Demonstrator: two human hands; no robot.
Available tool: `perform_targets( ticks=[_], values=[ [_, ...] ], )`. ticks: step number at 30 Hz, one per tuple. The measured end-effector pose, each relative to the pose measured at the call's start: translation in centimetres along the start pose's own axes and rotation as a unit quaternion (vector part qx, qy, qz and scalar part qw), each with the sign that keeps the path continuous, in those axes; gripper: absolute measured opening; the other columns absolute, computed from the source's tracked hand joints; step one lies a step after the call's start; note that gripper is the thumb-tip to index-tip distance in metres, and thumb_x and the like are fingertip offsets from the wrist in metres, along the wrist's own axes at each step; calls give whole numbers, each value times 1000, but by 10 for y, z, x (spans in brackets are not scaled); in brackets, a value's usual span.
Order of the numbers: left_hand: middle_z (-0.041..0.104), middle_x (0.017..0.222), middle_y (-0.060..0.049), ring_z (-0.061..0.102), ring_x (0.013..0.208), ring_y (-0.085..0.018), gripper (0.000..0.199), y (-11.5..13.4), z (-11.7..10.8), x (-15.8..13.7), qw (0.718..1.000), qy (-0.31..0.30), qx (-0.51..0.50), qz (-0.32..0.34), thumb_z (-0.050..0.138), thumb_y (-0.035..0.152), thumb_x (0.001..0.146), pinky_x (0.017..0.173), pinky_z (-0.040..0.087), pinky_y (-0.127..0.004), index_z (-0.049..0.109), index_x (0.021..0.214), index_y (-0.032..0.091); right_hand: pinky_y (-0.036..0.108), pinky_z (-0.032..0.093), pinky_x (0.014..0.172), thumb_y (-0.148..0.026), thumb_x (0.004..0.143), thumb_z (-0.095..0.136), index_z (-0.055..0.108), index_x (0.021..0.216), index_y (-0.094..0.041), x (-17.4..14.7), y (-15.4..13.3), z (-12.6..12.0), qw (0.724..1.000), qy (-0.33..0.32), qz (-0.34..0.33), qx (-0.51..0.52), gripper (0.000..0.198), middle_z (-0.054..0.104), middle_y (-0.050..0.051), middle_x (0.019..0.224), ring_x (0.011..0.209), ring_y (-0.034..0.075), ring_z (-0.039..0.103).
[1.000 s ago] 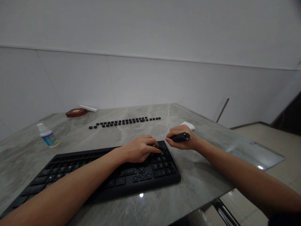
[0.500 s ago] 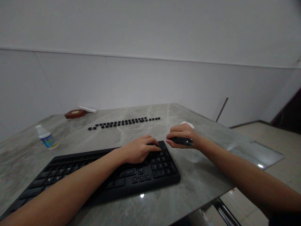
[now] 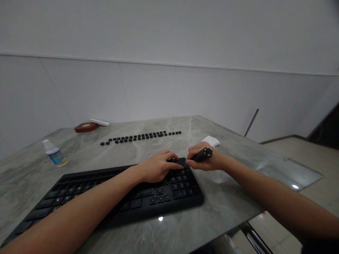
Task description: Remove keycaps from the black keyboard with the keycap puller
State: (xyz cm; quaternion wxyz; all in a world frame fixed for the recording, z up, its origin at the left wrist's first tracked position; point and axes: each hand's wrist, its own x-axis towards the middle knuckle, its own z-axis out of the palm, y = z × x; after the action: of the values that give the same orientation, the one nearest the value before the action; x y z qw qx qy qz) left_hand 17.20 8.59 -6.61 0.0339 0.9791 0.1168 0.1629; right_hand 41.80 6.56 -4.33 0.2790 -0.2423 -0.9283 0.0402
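Observation:
A black keyboard [image 3: 169, 208] lies at a slant on the table. My left hand [image 3: 157, 167] rests over its number pad end near the far edge, thumb stretched out and index finger bent, with a gap between them. My right hand [image 3: 203, 158] is closed around a thick black-handled tool [image 3: 203, 154] with small shiny spots at its near end. The tool's tip points toward the keyboard's far right corner, close to my left thumb; its working end is hard to make out. Behind the keyboard, several loose black keycaps [image 3: 140, 137] stand in two rows.
A white folded cloth [image 3: 211, 141] lies just beyond my right hand. On the left stands a white spray bottle [image 3: 55, 153] with a blue label. Farther back are a dark red box [image 3: 86, 127] and a white strip [image 3: 100, 122]. The grey marble table [image 3: 233, 208] ends at the right.
My right hand has tilted the tool so its near end rises, and has shifted slightly left toward the keyboard corner. More of the cloth shows. My left hand stays nearly the same.

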Motion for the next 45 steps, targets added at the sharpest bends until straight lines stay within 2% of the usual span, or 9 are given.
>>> perform_targets(
  ticks=[8,13,18,22,29,36,40,43,45],
  values=[
    [52,124,-8,49,113,-22,47,0,0,0,1000,-8,-2,-24,42,7,87,99,44,-42,59,125,28,22,33,52,-40,89,52,60,67,-13,0,15,5,988,-105,88,75,35,50,-1,58,54,8,44],
    [51,123,-8,49,114,-22,45,-1,1,-1,999,-9,11,-31,42,9,88,100,44,-42,58,126,27,22,33,50,-39,88,50,56,60,-14,0,19,14,959,-173,160,156,38,49,-2,54,51,8,43],
    [50,125,-9,49,115,-23,45,-1,2,-1,999,-16,3,-36,42,9,88,100,44,-43,57,126,27,22,31,48,-37,84,53,48,53,-16,1,20,15,939,-167,222,202,38,43,-4,49,47,8,40],
    [50,128,-8,48,117,-23,45,-1,2,-2,999,-11,-8,-34,42,9,89,101,43,-43,57,127,28,24,41,54,-35,81,56,57,58,-14,1,23,11,915,-179,275,235,31,58,1,55,52,11,53],
    [47,137,-8,45,124,-23,49,2,-1,1,999,-31,-28,-25,40,7,89,105,40,-41,49,134,25,25,46,60,-33,79,60,63,62,-12,2,34,9,906,-194,247,285,27,64,2,58,58,13,60],
    [30,153,-3,32,138,-25,65,2,-1,5,993,-106,-32,-44,37,2,86,110,34,-46,34,144,31,25,47,51,-28,64,67,62,56,-12,2,52,29,810,-159,316,468,19,57,-1,46,49,13,58],
    [29,153,-4,33,138,-23,66,3,-2,7,992,-116,-37,-41,37,2,86,111,34,-45,32,145,30,24,46,46,-23,58,65,57,47,-13,4,54,38,777,-131,342,512,17,52,-2,39,43,13,56],
    [34,151,-3,34,138,-22,65,3,-2,7,992,-113,-40,-39,37,2,86,111,33,-43,33,145,30,25,47,48,-23,57,64,53,43,-14,6,51,37,771,-126,362,508,19,49,-2,37,41,13,54],
    [36,150,-1,34,138,-20,66,3,-1,7,992,-113,-44,-34,35,2,86,112,32,-41,31,145,30,25,48,49,-24,59,64,53,44,-14,7,48,32,790,-135,357,480,21,49,-2,38,41,12,53]
  ],
)
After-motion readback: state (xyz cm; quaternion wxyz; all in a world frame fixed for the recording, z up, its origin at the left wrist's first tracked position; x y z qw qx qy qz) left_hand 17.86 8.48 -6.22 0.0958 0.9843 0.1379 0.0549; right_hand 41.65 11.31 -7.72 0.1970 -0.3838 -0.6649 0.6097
